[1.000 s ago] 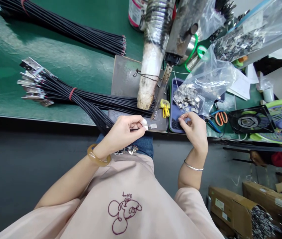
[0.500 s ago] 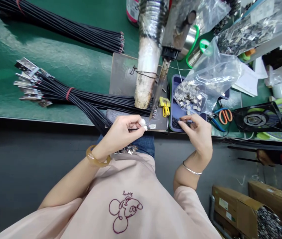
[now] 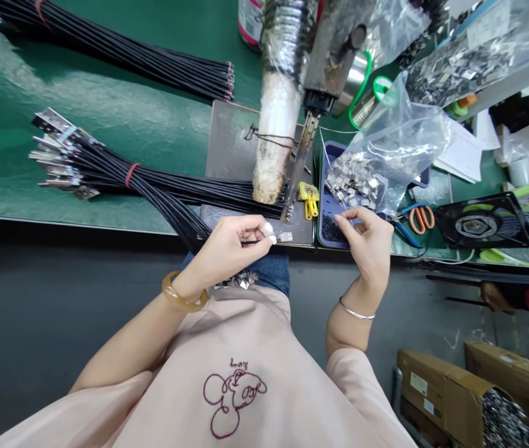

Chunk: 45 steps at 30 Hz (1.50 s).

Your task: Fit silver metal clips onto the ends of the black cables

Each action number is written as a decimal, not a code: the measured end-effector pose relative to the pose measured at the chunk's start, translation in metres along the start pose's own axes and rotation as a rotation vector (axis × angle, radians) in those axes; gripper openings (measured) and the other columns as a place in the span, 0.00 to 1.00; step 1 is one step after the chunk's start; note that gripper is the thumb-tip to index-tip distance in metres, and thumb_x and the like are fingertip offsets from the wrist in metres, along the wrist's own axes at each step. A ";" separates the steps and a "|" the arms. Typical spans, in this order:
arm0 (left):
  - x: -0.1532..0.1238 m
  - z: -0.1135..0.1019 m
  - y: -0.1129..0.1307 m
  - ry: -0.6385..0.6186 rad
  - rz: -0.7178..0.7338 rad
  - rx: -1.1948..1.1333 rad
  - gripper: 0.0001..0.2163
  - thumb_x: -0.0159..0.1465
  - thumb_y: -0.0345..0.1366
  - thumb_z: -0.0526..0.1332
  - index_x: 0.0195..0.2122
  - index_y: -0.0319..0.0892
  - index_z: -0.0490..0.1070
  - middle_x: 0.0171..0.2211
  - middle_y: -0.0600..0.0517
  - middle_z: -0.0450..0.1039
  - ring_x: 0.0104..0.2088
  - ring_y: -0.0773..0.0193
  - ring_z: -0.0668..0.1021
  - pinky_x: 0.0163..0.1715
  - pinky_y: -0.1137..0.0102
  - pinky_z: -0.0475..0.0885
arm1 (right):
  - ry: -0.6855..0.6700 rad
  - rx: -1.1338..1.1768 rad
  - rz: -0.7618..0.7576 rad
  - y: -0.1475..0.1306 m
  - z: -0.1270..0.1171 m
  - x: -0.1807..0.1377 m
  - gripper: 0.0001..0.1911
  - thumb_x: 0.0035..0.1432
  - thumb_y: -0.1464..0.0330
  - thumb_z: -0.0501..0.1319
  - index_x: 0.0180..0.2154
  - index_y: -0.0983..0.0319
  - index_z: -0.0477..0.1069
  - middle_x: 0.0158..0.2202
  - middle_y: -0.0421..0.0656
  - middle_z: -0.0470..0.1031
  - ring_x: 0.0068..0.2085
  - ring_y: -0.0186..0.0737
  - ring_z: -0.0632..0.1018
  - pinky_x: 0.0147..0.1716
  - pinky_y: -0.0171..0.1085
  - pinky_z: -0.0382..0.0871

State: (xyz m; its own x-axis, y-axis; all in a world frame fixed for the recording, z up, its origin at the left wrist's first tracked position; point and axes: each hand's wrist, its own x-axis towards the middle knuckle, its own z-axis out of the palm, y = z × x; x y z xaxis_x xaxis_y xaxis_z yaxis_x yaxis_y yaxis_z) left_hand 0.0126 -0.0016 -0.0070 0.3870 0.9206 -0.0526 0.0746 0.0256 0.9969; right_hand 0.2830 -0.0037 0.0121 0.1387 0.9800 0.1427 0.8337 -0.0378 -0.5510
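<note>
In the head view, the left hand (image 3: 237, 239) grasps a black cable (image 3: 252, 242) at the edge of the surface (image 3: 171, 140). The right hand (image 3: 368, 239), fingers nearly meeting, is over black bits (image 3: 330, 230) in a tray (image 3: 333, 202); holding what, I cannot tell.

we see smooth black cables (image 3: 199, 186), a shiny metal tab (image 3: 285, 236), a matt plastic tray (image 3: 331, 202), and a glossy, crinkled plastic bag (image 3: 399, 140).

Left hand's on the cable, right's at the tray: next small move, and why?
The left hand holds a cable ending in a metal tab; the right hand is by black bits in the tray. Perhaps bring one bit toward the tab; whether it's already pinched is unclear.
</note>
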 end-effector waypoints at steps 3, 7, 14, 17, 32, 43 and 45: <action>0.000 0.000 0.000 0.016 -0.009 0.008 0.05 0.60 0.32 0.64 0.27 0.38 0.72 0.22 0.56 0.67 0.23 0.73 0.66 0.25 0.76 0.63 | 0.163 0.034 0.022 -0.006 0.003 -0.008 0.11 0.61 0.61 0.65 0.29 0.60 0.74 0.22 0.35 0.66 0.22 0.30 0.57 0.26 0.36 0.53; 0.000 0.002 0.000 0.048 -0.012 -0.002 0.05 0.59 0.32 0.64 0.27 0.37 0.71 0.22 0.56 0.67 0.23 0.73 0.66 0.24 0.76 0.62 | 0.323 0.322 0.078 -0.029 0.018 -0.025 0.08 0.60 0.61 0.65 0.33 0.59 0.75 0.26 0.38 0.73 0.23 0.32 0.67 0.24 0.35 0.59; -0.001 0.004 -0.003 0.058 -0.011 -0.002 0.06 0.59 0.33 0.65 0.28 0.38 0.70 0.25 0.55 0.68 0.26 0.71 0.70 0.28 0.76 0.67 | 0.018 0.582 0.127 -0.067 0.057 -0.056 0.09 0.61 0.59 0.66 0.37 0.57 0.77 0.31 0.40 0.79 0.27 0.35 0.75 0.24 0.36 0.64; -0.002 0.004 -0.003 0.060 0.006 0.008 0.06 0.59 0.32 0.65 0.27 0.39 0.69 0.25 0.55 0.68 0.26 0.71 0.70 0.28 0.76 0.67 | -0.004 0.586 0.120 -0.069 0.062 -0.057 0.08 0.62 0.60 0.64 0.37 0.57 0.77 0.29 0.38 0.77 0.24 0.31 0.70 0.22 0.35 0.59; -0.001 0.004 -0.001 0.050 0.039 0.058 0.05 0.58 0.29 0.63 0.26 0.38 0.69 0.22 0.58 0.64 0.24 0.73 0.65 0.24 0.77 0.62 | -0.042 0.507 0.073 -0.068 0.059 -0.057 0.07 0.62 0.62 0.63 0.36 0.58 0.77 0.19 0.31 0.58 0.21 0.29 0.55 0.22 0.34 0.50; -0.002 0.005 -0.002 0.049 0.044 0.045 0.05 0.57 0.29 0.63 0.26 0.39 0.68 0.21 0.59 0.62 0.23 0.73 0.64 0.23 0.77 0.62 | -0.060 0.500 0.070 -0.069 0.059 -0.056 0.07 0.62 0.63 0.63 0.36 0.58 0.77 0.21 0.32 0.63 0.21 0.29 0.56 0.21 0.34 0.51; -0.002 0.004 -0.002 0.053 0.051 0.049 0.05 0.57 0.29 0.63 0.26 0.39 0.68 0.21 0.58 0.63 0.23 0.73 0.64 0.23 0.77 0.62 | -0.069 0.503 0.053 -0.071 0.060 -0.057 0.07 0.62 0.63 0.63 0.36 0.58 0.77 0.22 0.33 0.65 0.21 0.28 0.56 0.22 0.34 0.52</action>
State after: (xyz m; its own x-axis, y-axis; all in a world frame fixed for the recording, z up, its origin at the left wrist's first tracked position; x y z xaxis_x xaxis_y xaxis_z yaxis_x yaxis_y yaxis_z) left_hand 0.0157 -0.0050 -0.0092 0.3428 0.9394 0.0028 0.1008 -0.0398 0.9941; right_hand 0.1839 -0.0446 -0.0067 0.1243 0.9905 0.0584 0.4636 -0.0060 -0.8860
